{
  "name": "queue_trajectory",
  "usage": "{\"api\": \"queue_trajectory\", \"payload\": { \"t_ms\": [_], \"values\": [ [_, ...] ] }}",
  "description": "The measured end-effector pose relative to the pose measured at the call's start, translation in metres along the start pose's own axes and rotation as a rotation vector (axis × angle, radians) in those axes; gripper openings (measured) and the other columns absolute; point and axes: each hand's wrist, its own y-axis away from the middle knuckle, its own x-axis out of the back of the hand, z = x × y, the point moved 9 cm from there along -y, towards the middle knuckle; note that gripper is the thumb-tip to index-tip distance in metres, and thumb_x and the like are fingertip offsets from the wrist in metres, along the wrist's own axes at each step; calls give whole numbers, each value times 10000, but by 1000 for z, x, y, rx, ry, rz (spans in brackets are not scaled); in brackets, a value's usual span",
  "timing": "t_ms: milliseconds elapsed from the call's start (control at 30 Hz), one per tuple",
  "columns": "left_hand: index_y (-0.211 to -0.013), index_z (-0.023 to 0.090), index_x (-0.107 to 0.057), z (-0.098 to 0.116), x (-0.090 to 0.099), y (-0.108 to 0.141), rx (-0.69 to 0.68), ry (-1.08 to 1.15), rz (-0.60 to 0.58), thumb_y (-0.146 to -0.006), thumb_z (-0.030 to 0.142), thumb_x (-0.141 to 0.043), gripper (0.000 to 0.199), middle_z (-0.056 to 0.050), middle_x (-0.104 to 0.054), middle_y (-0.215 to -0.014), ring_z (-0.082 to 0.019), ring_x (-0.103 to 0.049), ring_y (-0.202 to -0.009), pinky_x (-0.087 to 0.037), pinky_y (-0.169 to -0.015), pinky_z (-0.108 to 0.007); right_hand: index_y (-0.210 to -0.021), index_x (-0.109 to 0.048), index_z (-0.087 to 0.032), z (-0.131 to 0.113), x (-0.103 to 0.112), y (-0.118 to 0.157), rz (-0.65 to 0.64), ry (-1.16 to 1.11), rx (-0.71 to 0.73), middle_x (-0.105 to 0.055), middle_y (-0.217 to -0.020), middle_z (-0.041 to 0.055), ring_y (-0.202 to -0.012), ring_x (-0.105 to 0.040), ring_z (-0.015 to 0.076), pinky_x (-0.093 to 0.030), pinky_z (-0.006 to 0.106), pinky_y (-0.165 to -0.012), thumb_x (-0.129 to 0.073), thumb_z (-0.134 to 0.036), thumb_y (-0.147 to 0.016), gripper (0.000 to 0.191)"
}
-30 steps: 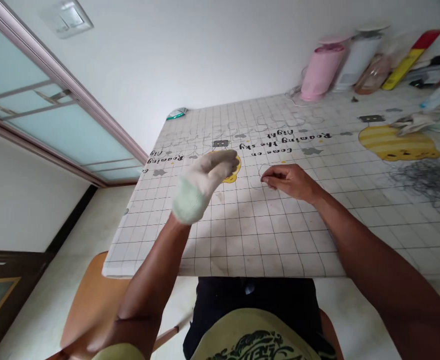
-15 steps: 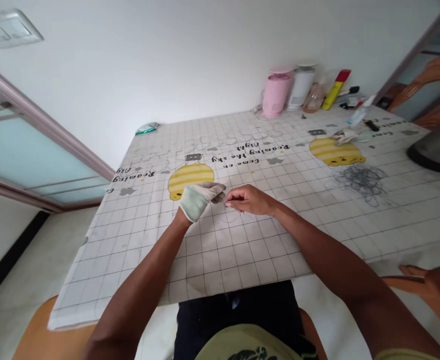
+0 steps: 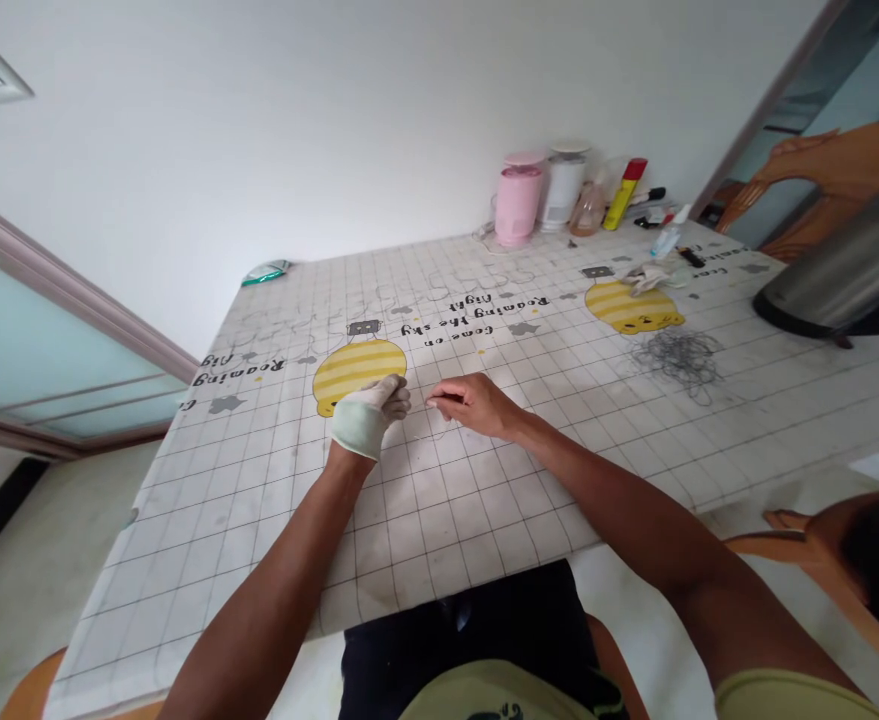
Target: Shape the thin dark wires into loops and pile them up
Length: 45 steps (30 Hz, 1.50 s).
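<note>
From my remote seat, through the head camera, I make out a hair-thin grey strand [image 3: 431, 438], a faint curve just under the bare right hand [image 3: 478, 406], over the white, black-gridded tabletop [image 3: 476, 510]. The right fingers are pinched narrow and seem to hold it, though its end is too fine for me to trace. Just left of them, apart by a small gap, I have the left hand [image 3: 374, 412] in a whitish knit glove with a pale green cuff; its fingers are curled in, and I cannot tell whether they grip anything. Off to the right I see a loose, tangled heap of thin dark-grey wire [image 3: 680, 362], with a crumpled whitish glove [image 3: 653, 277] just behind it. Farther right stands a silver metal kettle with a black base [image 3: 836, 265]. Along the wall I count a pink cylinder [image 3: 518, 205], a white cylinder [image 3: 561, 190] and a yellow can with a red cap [image 3: 623, 200].
</note>
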Motion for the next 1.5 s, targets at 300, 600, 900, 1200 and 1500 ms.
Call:
{"api": "queue_trajectory", "payload": {
  "t_ms": [300, 600, 900, 1200, 1500],
  "values": [
    [-1067, 123, -705, -9, 3, -1, 14, -68, 52, -796, 570, -752, 525, -143, -757, -1000, -194, -718, -792, -565, -734, -323, -940, -753, -199, 11, 32, -6, -93, -64, -87, -637, -643, -16, -558, -536, 112, -447, 257, -548, -653, -502, -962, 320],
    [-973, 158, -761, 5, 0, 13, -96, -547, 147, -910, 573, -561, 464, -103, -794, -945, -238, -736, -803, -577, -764, -334, -847, -727, -105, 133, 254, -20, 355, -10, -387, -601, -635, 13, -568, -510, 103, -458, 248, -545, -797, -336, -849, 241],
    [-946, 231, -767, 0, -6, -1, -123, -812, 130, -935, 572, -508, 428, -39, -799, -943, -252, -735, -824, -535, -855, -353, -843, -742, -84, 201, 311, -49, 438, 166, -589, -562, -579, 23, -566, -474, 108, -409, 227, -508, -778, -225, -861, 146],
    [-933, 268, -767, -3, -5, -6, -113, -896, 132, -939, 559, -500, 395, -19, -800, -959, -267, -729, -876, -525, -889, -363, -912, -750, -103, 214, 319, -63, 399, 390, -681, -649, -670, 43, -570, -498, 109, -411, 225, -540, -783, -253, -869, 160],
    [-906, 263, -764, -2, -4, -7, -121, -879, 118, -915, 571, -517, 394, -31, -802, -927, -284, -733, -884, -519, -901, -366, -979, -776, -125, 135, 349, -13, 347, 671, -600, -752, -869, 91, -752, -629, 168, -429, 267, -725, -688, -262, -921, 172]
  ]
}}
